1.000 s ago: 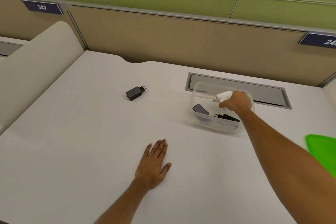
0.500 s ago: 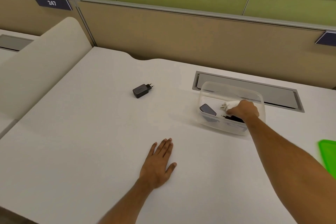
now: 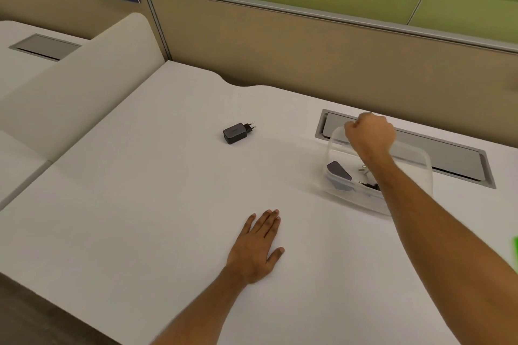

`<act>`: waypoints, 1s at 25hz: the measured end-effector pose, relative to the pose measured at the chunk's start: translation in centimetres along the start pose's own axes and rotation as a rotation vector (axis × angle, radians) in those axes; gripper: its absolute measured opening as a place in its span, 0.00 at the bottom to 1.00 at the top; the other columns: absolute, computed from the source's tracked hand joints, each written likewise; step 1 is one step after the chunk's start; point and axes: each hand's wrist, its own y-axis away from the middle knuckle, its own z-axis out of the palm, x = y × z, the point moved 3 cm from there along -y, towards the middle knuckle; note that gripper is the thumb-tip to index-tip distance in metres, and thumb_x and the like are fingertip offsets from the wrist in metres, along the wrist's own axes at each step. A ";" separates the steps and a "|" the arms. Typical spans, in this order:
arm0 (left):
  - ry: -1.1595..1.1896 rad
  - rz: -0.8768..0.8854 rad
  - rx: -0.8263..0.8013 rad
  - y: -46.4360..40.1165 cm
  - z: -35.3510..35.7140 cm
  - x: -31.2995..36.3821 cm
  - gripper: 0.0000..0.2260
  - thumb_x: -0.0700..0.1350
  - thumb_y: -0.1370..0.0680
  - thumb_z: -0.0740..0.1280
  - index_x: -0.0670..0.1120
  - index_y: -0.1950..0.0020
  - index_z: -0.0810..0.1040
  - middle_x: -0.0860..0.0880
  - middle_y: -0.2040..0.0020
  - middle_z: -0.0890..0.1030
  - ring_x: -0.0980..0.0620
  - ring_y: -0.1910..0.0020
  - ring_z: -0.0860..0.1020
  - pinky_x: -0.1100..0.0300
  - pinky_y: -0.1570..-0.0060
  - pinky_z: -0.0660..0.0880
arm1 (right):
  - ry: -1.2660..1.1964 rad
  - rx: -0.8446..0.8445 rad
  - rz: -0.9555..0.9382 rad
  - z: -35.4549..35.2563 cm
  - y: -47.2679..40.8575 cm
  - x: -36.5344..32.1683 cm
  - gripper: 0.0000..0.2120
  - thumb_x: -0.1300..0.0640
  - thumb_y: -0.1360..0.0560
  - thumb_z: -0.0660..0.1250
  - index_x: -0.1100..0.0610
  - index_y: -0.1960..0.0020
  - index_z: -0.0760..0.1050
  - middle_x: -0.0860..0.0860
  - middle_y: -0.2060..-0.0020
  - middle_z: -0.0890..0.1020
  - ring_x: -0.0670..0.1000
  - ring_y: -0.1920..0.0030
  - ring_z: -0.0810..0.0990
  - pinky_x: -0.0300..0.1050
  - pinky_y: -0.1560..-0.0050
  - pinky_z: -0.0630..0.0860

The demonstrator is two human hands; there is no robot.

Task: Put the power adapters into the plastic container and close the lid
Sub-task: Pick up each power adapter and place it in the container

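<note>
A clear plastic container (image 3: 412, 168) stands open at the right of the white desk. Inside it lie a dark grey adapter (image 3: 338, 171) and a black one (image 3: 371, 185); the metal prongs of a white adapter (image 3: 364, 168) show beside my forearm, its body hidden. A further black adapter (image 3: 235, 133) lies alone on the desk, left of the container. My right hand (image 3: 370, 134) hovers over the container's far left corner, fingers curled shut, with nothing visible in it. My left hand (image 3: 256, 246) rests flat on the desk, fingers apart.
A sliver of a green lid (image 3: 515, 249) shows at the right edge. A grey cable hatch (image 3: 454, 159) is set into the desk behind the container. A beige partition (image 3: 280, 45) closes the back, and a rounded divider (image 3: 78, 92) stands on the left.
My right hand was down in the container with the white adapter; it has let go and risen toward the far left corner. The view has shifted right. My left hand stays put.
</note>
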 end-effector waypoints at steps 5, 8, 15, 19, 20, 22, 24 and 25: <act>-0.007 0.001 -0.012 -0.1 0.1 -0.1 0.30 0.59 0.19 0.47 0.44 0.23 0.47 0.48 0.22 0.48 0.53 0.24 0.42 0.49 0.27 0.41 | 0.095 -0.182 -0.407 4.2 2.2 -8.5 0.15 0.50 0.26 0.61 0.60 0.54 0.80 0.60 0.57 0.84 0.62 0.55 0.81 0.47 0.58 0.74; -0.020 -0.006 -0.023 -0.2 0.3 -0.1 0.30 0.59 0.20 0.46 0.44 0.23 0.46 0.48 0.21 0.47 0.53 0.24 0.42 0.47 0.26 0.41 | 0.134 -0.303 -0.624 7.3 4.3 -12.1 0.16 0.49 0.24 0.60 0.59 0.46 0.77 0.57 0.50 0.82 0.61 0.50 0.80 0.49 0.52 0.75; -0.009 -0.012 -0.021 -0.3 0.8 -0.3 0.31 0.60 0.20 0.46 0.45 0.23 0.45 0.48 0.21 0.46 0.53 0.24 0.41 0.47 0.26 0.43 | 0.229 -0.523 -0.819 11.8 6.4 -17.6 0.26 0.53 0.24 0.62 0.58 0.28 0.64 0.54 0.31 0.70 0.57 0.34 0.70 0.54 0.39 0.70; 0.019 -0.016 -0.011 -0.4 1.0 -0.4 0.31 0.60 0.20 0.48 0.44 0.23 0.47 0.48 0.22 0.50 0.53 0.24 0.43 0.45 0.26 0.46 | 0.241 -0.574 -0.826 13.6 6.6 -19.7 0.31 0.54 0.24 0.62 0.57 0.24 0.55 0.52 0.24 0.58 0.55 0.26 0.60 0.57 0.32 0.64; 0.021 -0.017 -0.012 -0.4 1.1 -0.4 0.30 0.60 0.20 0.48 0.44 0.23 0.48 0.48 0.22 0.50 0.53 0.24 0.43 0.45 0.26 0.46 | 0.241 -0.585 -0.826 14.0 6.6 -20.1 0.32 0.54 0.23 0.62 0.57 0.23 0.53 0.51 0.22 0.55 0.54 0.25 0.57 0.59 0.29 0.61; 0.037 -0.023 -0.014 -0.5 1.4 -0.4 0.30 0.60 0.20 0.49 0.45 0.23 0.49 0.48 0.22 0.51 0.53 0.24 0.43 0.45 0.26 0.47 | 0.224 -0.593 -0.820 14.6 6.6 -20.8 0.33 0.55 0.22 0.61 0.56 0.22 0.50 0.50 0.22 0.51 0.53 0.23 0.52 0.60 0.26 0.55; 0.051 -0.026 -0.012 -0.4 1.5 -0.4 0.30 0.60 0.20 0.49 0.45 0.23 0.50 0.48 0.22 0.53 0.53 0.24 0.44 0.44 0.26 0.49 | 0.218 -0.588 -0.821 15.1 6.5 -21.5 0.33 0.58 0.22 0.60 0.55 0.22 0.49 0.49 0.21 0.50 0.52 0.22 0.50 0.61 0.25 0.52; 0.056 -0.025 -0.007 -0.5 1.5 -0.4 0.30 0.60 0.20 0.49 0.45 0.23 0.52 0.47 0.22 0.54 0.52 0.24 0.45 0.44 0.26 0.50 | 0.225 -0.586 -0.823 15.3 6.3 -21.7 0.33 0.59 0.22 0.60 0.55 0.22 0.49 0.49 0.21 0.51 0.52 0.22 0.49 0.62 0.25 0.52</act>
